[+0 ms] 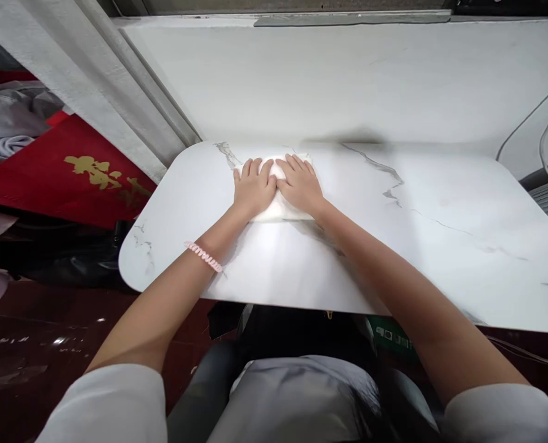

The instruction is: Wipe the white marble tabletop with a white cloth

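Observation:
A folded white cloth (281, 210) lies on the white marble-patterned table (394, 246), toward its far left. My left hand (254, 187) rests flat on the cloth's left half, fingers stretched out and pointing away from me. My right hand (300, 183) lies flat beside it on the right half, fingers also extended. The two hands touch at the thumbs and cover most of the cloth. A pink coiled band (203, 256) circles my left wrist.
A white wall (348, 80) stands behind the table. A red fabric with gold print (71, 172) and grey cloths (6, 132) lie to the left. Grey cables (544, 132) run at the right edge. My lap sits below the table's front edge.

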`<state>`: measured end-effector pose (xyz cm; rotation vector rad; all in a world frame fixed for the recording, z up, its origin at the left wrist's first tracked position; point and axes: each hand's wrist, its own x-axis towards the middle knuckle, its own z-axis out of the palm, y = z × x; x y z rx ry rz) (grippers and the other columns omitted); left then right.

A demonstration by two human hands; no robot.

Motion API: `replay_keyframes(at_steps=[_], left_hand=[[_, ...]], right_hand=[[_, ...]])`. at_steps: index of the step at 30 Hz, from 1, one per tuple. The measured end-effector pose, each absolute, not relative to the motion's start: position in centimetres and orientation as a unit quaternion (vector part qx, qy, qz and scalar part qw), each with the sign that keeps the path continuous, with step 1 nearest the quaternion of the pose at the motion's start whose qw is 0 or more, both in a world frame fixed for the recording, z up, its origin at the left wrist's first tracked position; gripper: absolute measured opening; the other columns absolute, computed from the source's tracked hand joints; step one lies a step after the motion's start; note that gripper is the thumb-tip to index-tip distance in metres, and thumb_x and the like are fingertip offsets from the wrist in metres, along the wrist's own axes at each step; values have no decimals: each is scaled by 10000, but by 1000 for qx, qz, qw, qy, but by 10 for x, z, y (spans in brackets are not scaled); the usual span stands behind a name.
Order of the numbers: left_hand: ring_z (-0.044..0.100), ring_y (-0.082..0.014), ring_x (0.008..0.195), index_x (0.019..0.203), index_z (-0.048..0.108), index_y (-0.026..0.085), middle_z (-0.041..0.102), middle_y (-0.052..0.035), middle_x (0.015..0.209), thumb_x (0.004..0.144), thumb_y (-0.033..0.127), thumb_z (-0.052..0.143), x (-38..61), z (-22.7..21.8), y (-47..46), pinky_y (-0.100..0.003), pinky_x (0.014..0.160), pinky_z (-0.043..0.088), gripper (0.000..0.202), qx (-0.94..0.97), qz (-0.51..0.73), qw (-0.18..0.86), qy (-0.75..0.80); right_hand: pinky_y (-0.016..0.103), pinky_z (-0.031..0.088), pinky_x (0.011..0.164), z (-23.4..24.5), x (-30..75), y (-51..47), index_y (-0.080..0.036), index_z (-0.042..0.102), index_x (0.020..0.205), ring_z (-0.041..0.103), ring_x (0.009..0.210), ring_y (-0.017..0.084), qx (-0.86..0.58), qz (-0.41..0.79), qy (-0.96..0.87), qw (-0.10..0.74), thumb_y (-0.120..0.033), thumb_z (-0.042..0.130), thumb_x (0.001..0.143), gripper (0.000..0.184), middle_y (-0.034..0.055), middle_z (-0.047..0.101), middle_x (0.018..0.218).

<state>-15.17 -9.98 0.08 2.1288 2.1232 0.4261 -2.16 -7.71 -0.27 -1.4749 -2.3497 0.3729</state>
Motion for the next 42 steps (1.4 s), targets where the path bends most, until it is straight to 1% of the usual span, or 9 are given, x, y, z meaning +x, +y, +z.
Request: replay_keyframes(at_steps=[6,10,17,23,26,29,33,37,42], left_hand=[[288,-320,1521,1515,419,219,391,-131,1611,1022,318,252,-162,2,-198,-640,1211,217,530,715,120,48,687],[295,-324,1517,1517,409,237,400,-130,1604,1028,333,249,-171,2,-250,-656,1201,230,523,713,132,45,688],[298,-329,1517,1502,419,224,399,-134,1606,1021,357,247,-187,6,-279,-643,1204,245,527,708,116,47,695],[332,-335,1486,1471,455,216,432,-138,1579,1001,378,252,-224,3,-230,-614,1198,263,537,720,115,41,683],[336,-294,1482,1462,465,268,458,-101,1562,998,385,257,-247,-3,-181,-585,1214,238,522,712,140,30,688],[335,-278,1482,1441,496,319,505,-61,1526,981,389,308,-263,-9,-129,-582,1227,202,502,696,167,15,698],[391,-274,1448,1433,527,300,513,-64,1515,966,371,320,-273,-12,-75,-537,1222,244,516,679,171,19,714],[398,-256,1446,1452,512,268,515,-65,1515,965,343,312,-279,-9,-39,-478,1222,257,532,696,158,24,700],[393,-242,1441,1454,505,218,512,-64,1522,984,337,296,-292,0,-9,-420,1231,241,528,719,142,39,679]], right_hand=[[497,146,1265,-3,-26,-172,-114,441,1522,237,1546,261,-504,144,-833,180,-260,385,980,565,142,337,1644],[507,129,1271,-1,-32,-223,-119,426,1537,216,1553,263,-485,144,-844,178,-274,368,1001,561,149,313,1653],[549,91,1270,2,-47,-251,-145,433,1543,143,1568,302,-477,182,-840,184,-268,377,1007,553,175,286,1658],[588,118,1254,2,-80,-208,-151,422,1528,188,1558,306,-478,177,-841,183,-251,367,1012,529,170,306,1651],[548,149,1258,2,-101,-160,-140,491,1453,247,1538,295,-474,165,-842,198,-271,391,1017,465,175,365,1619],[511,176,1257,1,-118,-114,-79,523,1380,302,1509,298,-491,128,-835,214,-251,395,1014,424,207,439,1555],[550,185,1243,-2,-131,-69,-67,538,1333,337,1486,321,-511,108,-821,228,-232,370,1006,403,212,490,1505],[617,189,1219,-11,-142,-35,-90,557,1298,357,1468,342,-517,102,-810,257,-246,359,1006,386,207,525,1465],[622,208,1203,-16,-160,-3,-93,575,1270,432,1387,359,-518,77,-804,282,-265,341,1016,386,203,583,1359]])
